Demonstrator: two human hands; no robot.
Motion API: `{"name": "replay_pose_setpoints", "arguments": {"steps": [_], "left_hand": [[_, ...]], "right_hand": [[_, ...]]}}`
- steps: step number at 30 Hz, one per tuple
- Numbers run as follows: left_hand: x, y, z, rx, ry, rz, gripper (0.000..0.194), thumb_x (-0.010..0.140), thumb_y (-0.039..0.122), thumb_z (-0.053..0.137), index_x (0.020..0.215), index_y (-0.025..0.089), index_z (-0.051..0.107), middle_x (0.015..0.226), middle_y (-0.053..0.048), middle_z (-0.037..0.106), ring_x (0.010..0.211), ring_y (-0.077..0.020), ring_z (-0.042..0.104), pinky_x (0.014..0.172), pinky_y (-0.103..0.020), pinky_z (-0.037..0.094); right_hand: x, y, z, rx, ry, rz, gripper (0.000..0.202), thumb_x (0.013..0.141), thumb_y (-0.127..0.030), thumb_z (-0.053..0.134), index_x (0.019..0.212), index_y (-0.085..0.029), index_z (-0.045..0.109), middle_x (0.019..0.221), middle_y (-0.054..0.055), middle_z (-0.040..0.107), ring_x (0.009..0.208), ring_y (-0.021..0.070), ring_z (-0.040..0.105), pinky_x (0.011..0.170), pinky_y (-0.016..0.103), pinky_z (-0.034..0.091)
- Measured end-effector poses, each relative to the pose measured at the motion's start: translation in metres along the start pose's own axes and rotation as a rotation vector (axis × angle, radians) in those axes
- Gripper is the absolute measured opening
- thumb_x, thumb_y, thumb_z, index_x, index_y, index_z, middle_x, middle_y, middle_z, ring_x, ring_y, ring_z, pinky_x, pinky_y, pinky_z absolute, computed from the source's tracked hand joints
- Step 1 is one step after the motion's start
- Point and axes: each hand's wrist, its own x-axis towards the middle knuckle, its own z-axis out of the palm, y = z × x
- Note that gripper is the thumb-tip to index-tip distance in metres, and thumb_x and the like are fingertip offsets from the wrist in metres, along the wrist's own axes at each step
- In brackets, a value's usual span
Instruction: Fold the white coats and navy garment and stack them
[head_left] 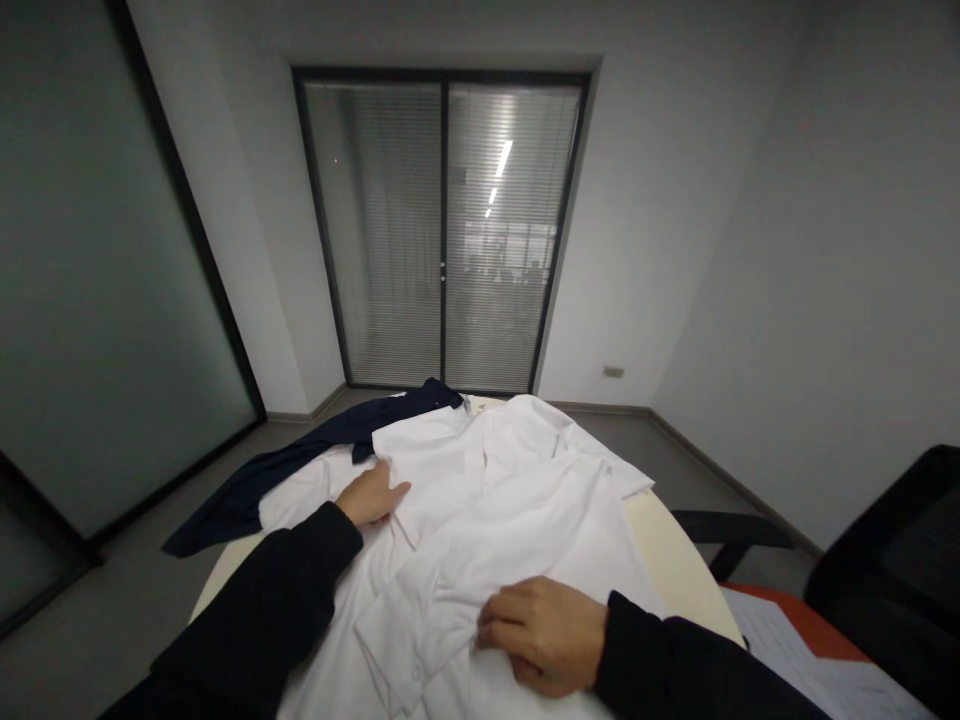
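White shirts or cloths (517,510) lie spread and wrinkled over a round cream table (675,555). My left hand (371,495) rests on the white cloth at the left, its thumb apart from the other fingers, which are partly tucked behind a fold. Near the front, my right hand (541,632) is on the cloth with bent fingers, their tips pressed at a bunched crease. A dark navy garment (300,460) lies at the table's far left, partly beneath the white cloth, one sleeve hanging past the edge.
At the right stand a black chair (900,570) and its armrest. Papers (787,640) lie on an orange-red surface (817,625) beside the table. Beyond the table are a glass door with blinds (442,240) and grey walls.
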Motion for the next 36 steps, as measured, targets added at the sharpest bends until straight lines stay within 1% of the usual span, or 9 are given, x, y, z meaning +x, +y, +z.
{"name": "replay_pose_setpoints", "arguments": {"steps": [3, 7, 10, 14, 17, 22, 27, 32, 36], "left_hand": [[0.001, 0.000, 0.015, -0.071, 0.107, -0.012, 0.059, 0.090, 0.052, 0.041, 0.125, 0.005, 0.038, 0.072, -0.012, 0.070, 0.063, -0.0242, 0.069, 0.058, -0.029, 0.047], [-0.003, 0.000, 0.028, -0.010, 0.180, -0.006, 0.063, 0.087, 0.067, 0.034, 0.109, 0.010, 0.050, 0.091, -0.018, 0.070, 0.087, -0.0308, 0.068, 0.071, -0.034, 0.046], [-0.004, -0.001, 0.034, -0.020, 0.202, -0.005, 0.063, 0.087, 0.070, 0.031, 0.107, 0.013, 0.052, 0.098, -0.018, 0.069, 0.093, -0.0323, 0.066, 0.073, -0.035, 0.045], [-0.003, -0.003, 0.041, -0.108, 0.287, 0.008, 0.045, 0.090, 0.057, 0.040, 0.103, 0.017, 0.054, 0.097, -0.012, 0.069, 0.089, -0.0257, 0.065, 0.070, -0.030, 0.044], [-0.004, -0.002, 0.043, -0.068, 0.392, 0.004, 0.031, 0.089, 0.050, 0.046, 0.082, 0.021, 0.052, 0.075, -0.004, 0.065, 0.072, -0.0205, 0.062, 0.062, -0.027, 0.039], [-0.005, 0.018, 0.029, 0.029, 0.553, 0.132, 0.026, 0.089, 0.042, 0.047, 0.071, 0.023, 0.043, 0.059, 0.003, 0.053, 0.060, -0.0167, 0.054, 0.056, -0.025, 0.029], [-0.003, 0.067, 0.021, -0.003, 0.286, 0.397, 0.019, 0.086, 0.041, 0.053, 0.083, 0.023, 0.057, 0.080, 0.001, 0.067, 0.074, -0.0164, 0.061, 0.062, -0.025, 0.036], [0.000, 0.119, 0.039, 0.058, -0.037, 0.551, 0.033, 0.083, 0.043, 0.058, 0.107, 0.022, 0.064, 0.105, -0.005, 0.069, 0.085, -0.0214, 0.065, 0.073, -0.029, 0.043], [0.012, 0.141, 0.041, 0.069, -0.342, 0.636, 0.043, 0.080, 0.043, 0.063, 0.114, 0.018, 0.064, 0.113, -0.010, 0.068, 0.091, -0.0238, 0.065, 0.078, -0.030, 0.047]], "right_hand": [[-0.005, -0.005, -0.021, 0.057, 0.014, 0.084, 0.050, 0.062, -0.008, 0.045, 0.109, -0.019, 0.059, 0.096, 0.007, 0.063, 0.083, 0.0188, 0.059, 0.073, 0.029, 0.046], [-0.018, -0.012, -0.041, 0.258, -0.048, 0.237, 0.040, 0.053, -0.003, 0.044, 0.084, -0.019, 0.065, 0.079, 0.001, 0.064, 0.075, 0.0150, 0.060, 0.069, 0.023, 0.046], [-0.027, -0.012, -0.042, 0.472, -0.175, 0.430, 0.036, 0.058, -0.006, 0.053, 0.087, -0.019, 0.069, 0.075, -0.003, 0.067, 0.065, 0.0109, 0.060, 0.062, 0.019, 0.045], [-0.029, 0.000, -0.048, 0.659, -0.279, 0.593, 0.025, 0.069, -0.020, 0.062, 0.092, -0.018, 0.071, 0.072, -0.003, 0.069, 0.063, 0.0103, 0.061, 0.059, 0.018, 0.044], [-0.033, 0.027, -0.068, 0.395, -0.130, 0.720, 0.020, 0.076, -0.019, 0.055, 0.089, -0.018, 0.070, 0.071, -0.001, 0.069, 0.063, 0.0121, 0.060, 0.060, 0.021, 0.042], [-0.057, 0.093, -0.096, -0.156, 0.170, 1.232, 0.024, 0.083, -0.021, 0.051, 0.101, -0.019, 0.067, 0.090, 0.007, 0.071, 0.080, 0.0189, 0.064, 0.069, 0.027, 0.041], [-0.076, 0.139, -0.086, -0.380, 0.318, 1.531, 0.033, 0.088, -0.037, 0.049, 0.106, -0.018, 0.070, 0.109, 0.016, 0.067, 0.103, 0.0315, 0.058, 0.080, 0.038, 0.043], [-0.074, 0.167, -0.067, -0.246, 0.464, 1.648, 0.051, 0.083, -0.062, 0.044, 0.090, -0.022, 0.076, 0.109, 0.016, 0.064, 0.107, 0.0388, 0.053, 0.086, 0.053, 0.039], [-0.072, 0.183, -0.058, -0.194, 0.599, 1.677, 0.033, 0.078, -0.046, 0.053, 0.082, -0.022, 0.074, 0.105, 0.014, 0.066, 0.107, 0.0385, 0.051, 0.086, 0.052, 0.037]]}}
